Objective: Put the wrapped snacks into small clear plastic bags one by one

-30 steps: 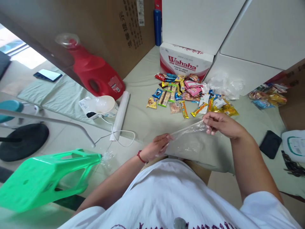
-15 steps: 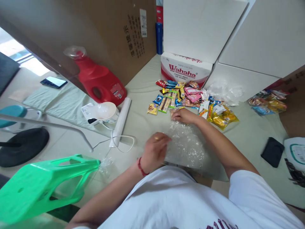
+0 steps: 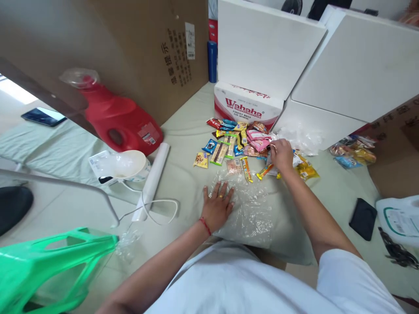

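My left hand (image 3: 218,206) lies flat with fingers spread on a clear plastic bag (image 3: 252,213), near the table's front edge. My right hand (image 3: 282,153) is at the right side of a heap of wrapped snacks, fingers bent and pressed together. What its fingertips hold is hidden. Pink packets (image 3: 258,140) lie just left of it. Below them are a small clear-wrapped snack (image 3: 234,166) and an orange-yellow packet (image 3: 246,169). Green-edged wafer packets (image 3: 219,153) and a yellow packet (image 3: 200,160) lie further left; a golden bag (image 3: 307,170) lies to the right.
Behind the snacks stands a Wahaba-style white and red carton (image 3: 247,104). Crumpled clear plastic (image 3: 301,138) lies beside it. To the left are a red jug (image 3: 122,117), a paper cup (image 3: 132,165) and a white tube (image 3: 152,183). A green stool (image 3: 59,261) stands lower left.
My right hand has left the small clear-wrapped snack and moved right across the heap. My left hand has come down flat on the plastic bag. The view has shifted slightly.
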A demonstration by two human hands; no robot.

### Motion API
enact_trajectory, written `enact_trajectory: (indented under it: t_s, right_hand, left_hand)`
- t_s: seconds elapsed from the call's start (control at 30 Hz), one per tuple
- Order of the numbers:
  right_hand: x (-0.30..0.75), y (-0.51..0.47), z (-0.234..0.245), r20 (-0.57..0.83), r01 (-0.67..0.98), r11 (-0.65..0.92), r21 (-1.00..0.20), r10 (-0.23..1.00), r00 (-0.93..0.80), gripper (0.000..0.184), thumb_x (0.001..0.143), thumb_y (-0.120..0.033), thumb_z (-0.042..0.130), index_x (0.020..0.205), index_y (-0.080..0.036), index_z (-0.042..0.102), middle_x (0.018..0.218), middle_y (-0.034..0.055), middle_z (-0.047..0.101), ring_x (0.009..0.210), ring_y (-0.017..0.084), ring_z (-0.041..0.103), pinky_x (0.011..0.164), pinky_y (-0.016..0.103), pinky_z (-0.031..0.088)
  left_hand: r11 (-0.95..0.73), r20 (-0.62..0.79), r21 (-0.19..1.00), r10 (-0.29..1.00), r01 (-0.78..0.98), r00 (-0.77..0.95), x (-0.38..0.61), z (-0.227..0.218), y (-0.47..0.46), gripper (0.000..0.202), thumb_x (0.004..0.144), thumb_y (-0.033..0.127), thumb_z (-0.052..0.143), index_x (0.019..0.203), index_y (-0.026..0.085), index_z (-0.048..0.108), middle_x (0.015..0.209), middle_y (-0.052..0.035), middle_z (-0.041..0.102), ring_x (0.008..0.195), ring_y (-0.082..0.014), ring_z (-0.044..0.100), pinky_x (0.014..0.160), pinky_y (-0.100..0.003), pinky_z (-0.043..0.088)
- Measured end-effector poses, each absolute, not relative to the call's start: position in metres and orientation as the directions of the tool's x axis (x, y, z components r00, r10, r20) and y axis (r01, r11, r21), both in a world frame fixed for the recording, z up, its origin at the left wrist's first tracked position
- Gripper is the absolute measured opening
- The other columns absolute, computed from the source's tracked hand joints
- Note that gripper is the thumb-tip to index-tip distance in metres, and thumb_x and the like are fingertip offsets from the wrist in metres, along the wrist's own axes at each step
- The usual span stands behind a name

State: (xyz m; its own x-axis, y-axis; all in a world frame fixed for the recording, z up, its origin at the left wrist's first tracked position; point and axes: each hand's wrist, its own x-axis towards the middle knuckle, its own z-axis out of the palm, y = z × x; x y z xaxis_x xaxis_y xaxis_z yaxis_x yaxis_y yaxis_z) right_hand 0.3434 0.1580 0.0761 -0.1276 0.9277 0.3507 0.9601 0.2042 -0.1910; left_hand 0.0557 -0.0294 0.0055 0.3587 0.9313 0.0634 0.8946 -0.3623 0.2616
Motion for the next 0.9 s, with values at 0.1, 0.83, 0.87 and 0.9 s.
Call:
enact_trajectory:
  t_s: [0.1, 0.83, 0.87, 0.9]
  right_hand:
    - [0.327, 0.197, 0.086, 0.297, 0.947, 0.316, -0.064, 0.912, -0.284, 0.065, 0.095, -0.046, 0.057, 0.149, -0.01, 0.049, 0.141, 0.0214, 0.053, 0.13, 0.038, 0.042, 0.111, 0.05, 0.035]
    - [0.398, 0.116, 0.155, 0.03, 0.96, 0.263, -0.093, 0.965, -0.261, 0.047, 0.1, -0.049, 0.045, 0.127, -0.015, 0.062, 0.105, 0.0164, 0.071, 0.087, 0.03, 0.063, 0.076, 0.039, 0.048]
    - [0.411, 0.095, 0.154, -0.095, 0.963, 0.244, -0.116, 0.962, -0.255, 0.047, 0.1, -0.05, 0.043, 0.127, -0.015, 0.062, 0.104, 0.0154, 0.072, 0.084, 0.028, 0.064, 0.075, 0.037, 0.049]
    - [0.421, 0.074, 0.149, -0.194, 0.97, 0.212, -0.119, 0.953, -0.232, 0.047, 0.101, -0.049, 0.043, 0.127, -0.015, 0.062, 0.105, 0.0158, 0.072, 0.085, 0.028, 0.066, 0.074, 0.037, 0.05]
  left_hand:
    - [-0.365, 0.069, 0.255, 0.93, 0.895, 0.36, 0.057, 0.008, -0.028, 0.053, 0.103, 0.042, 0.043, 0.155, 0.031, 0.049, 0.166, -0.0123, 0.038, 0.156, -0.0374, 0.03, 0.122, -0.075, 0.013]
    - [-0.383, 0.131, 0.332, 0.924, 0.862, 0.36, 0.051, 0.005, -0.028, 0.05, 0.104, 0.043, 0.043, 0.15, 0.028, 0.054, 0.164, -0.0106, 0.044, 0.154, -0.0349, 0.035, 0.124, -0.073, 0.013]
    - [-0.382, 0.133, 0.332, 0.924, 0.862, 0.359, 0.051, 0.005, -0.028, 0.05, 0.104, 0.043, 0.043, 0.15, 0.028, 0.054, 0.164, -0.0103, 0.044, 0.154, -0.0346, 0.035, 0.124, -0.073, 0.013]
    - [-0.383, 0.134, 0.33, 0.924, 0.863, 0.359, 0.051, 0.004, -0.028, 0.05, 0.104, 0.044, 0.043, 0.15, 0.028, 0.055, 0.164, -0.0101, 0.044, 0.154, -0.0345, 0.034, 0.124, -0.072, 0.013]
